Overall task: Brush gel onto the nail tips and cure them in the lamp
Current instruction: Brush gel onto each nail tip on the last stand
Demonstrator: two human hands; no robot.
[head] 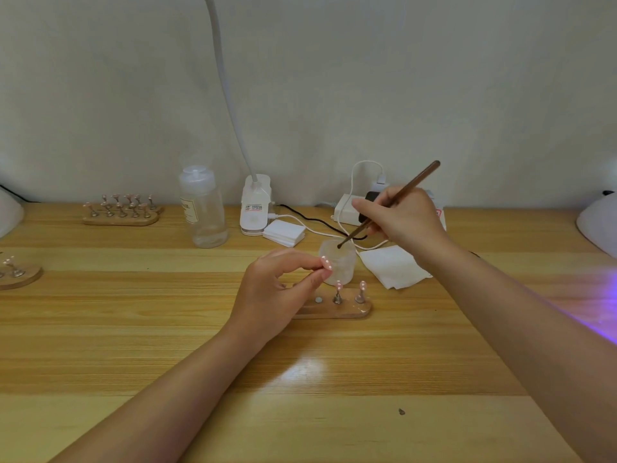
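Pink nail tip (326, 263) with pale dots, pinched at the fingertips of the left hand (277, 292), held up just at 9 o'clock of the frosted gel jar (337, 262), long axis running roughly from 10 toward 4 o'clock. Brush (389, 203) gripped pen-fashion in the right hand (400, 215), handle slanting from 1 o'clock at the top down to 7 o'clock, dark bristle end at the jar's mouth; contact with the gel not discernible. From that bristle end, held tip lying close by at about 7 o'clock, so probably only a short swing down and left to reach it. Right hand the nearer to the jar, left hand the nearer to the wooden stand (334, 307) below, at 6 o'clock of the jar. On the stand, two more pink tips upright on metal posts, one bare magnet spot beside them. Folded white wipe (390, 267) at 3 o'clock of the jar. Violet glow on the table (200, 329) at far right, beneath a white curing lamp (597, 225), well apart at 3 o'clock.
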